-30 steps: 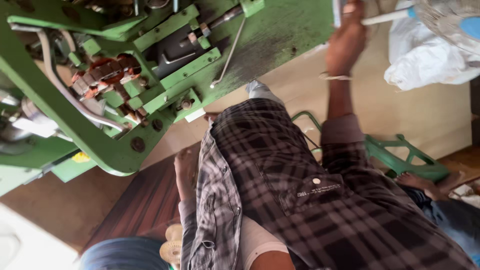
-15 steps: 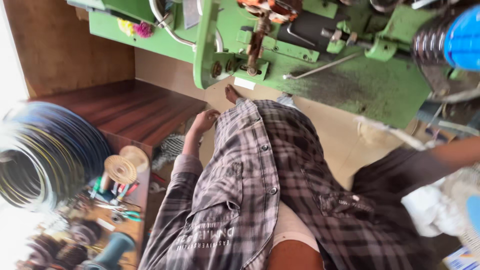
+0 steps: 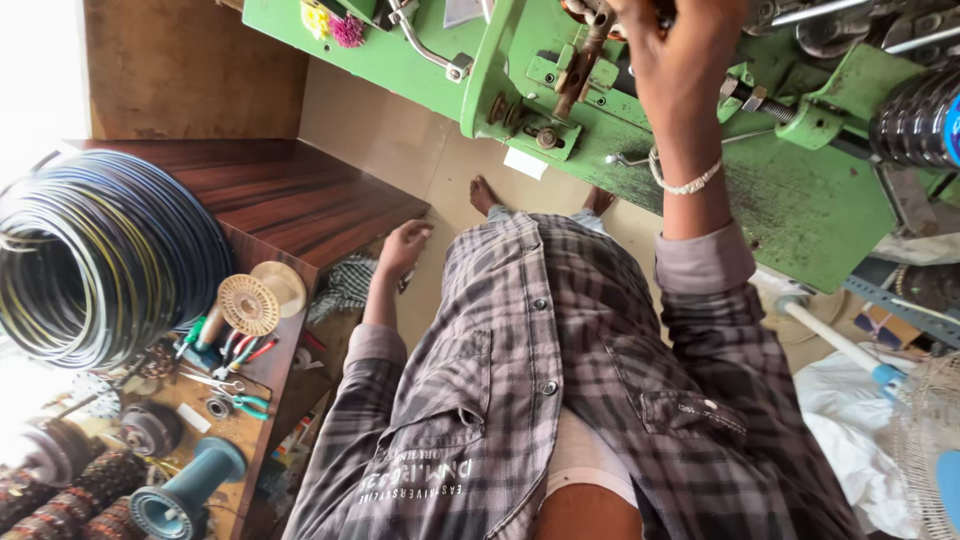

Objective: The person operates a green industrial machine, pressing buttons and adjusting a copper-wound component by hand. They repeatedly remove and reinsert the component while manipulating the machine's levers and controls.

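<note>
Far left, about 9 o'clock: a big coil of dark blue and black wire [image 3: 100,260] sits on the dark wooden bench [image 3: 290,205]. Below it, at 7 o'clock, a clutter: a pale woven-looking disc spool [image 3: 248,304], green-handled pliers [image 3: 240,402], a teal plastic bobbin [image 3: 185,495] lying on its side.

Centre-left: your left hand [image 3: 403,248] hangs low beside the bench corner, fingers loosely curled, nothing in it that you can make out. It touches neither the bench nor the machine. A checked cloth [image 3: 345,285] lies just below and left of it. Bare feet show on the tan floor [image 3: 400,140] near 12 o'clock of your plaid shirt [image 3: 560,400].

Centre-right: your right hand [image 3: 675,60] is raised to the green metal machine frame [image 3: 800,210], at about 1 o'clock from your body. The grip is turned away from the camera; fingers disappear among the parts at the top edge, so whether it is pinching something or only resting there cannot be told. A white bead bracelet [image 3: 690,185] rings the wrist.

Key relation: the rusty brown lever piece [image 3: 580,65] on the frame stands just at 9 o'clock of your right hand, its long axis running roughly 12 to 6. The right hand is by far the nearer; the left is well apart, down at 7 o'clock from it.

Far right: a black ribbed coil [image 3: 915,115], white sacking [image 3: 850,420] on the floor.
</note>
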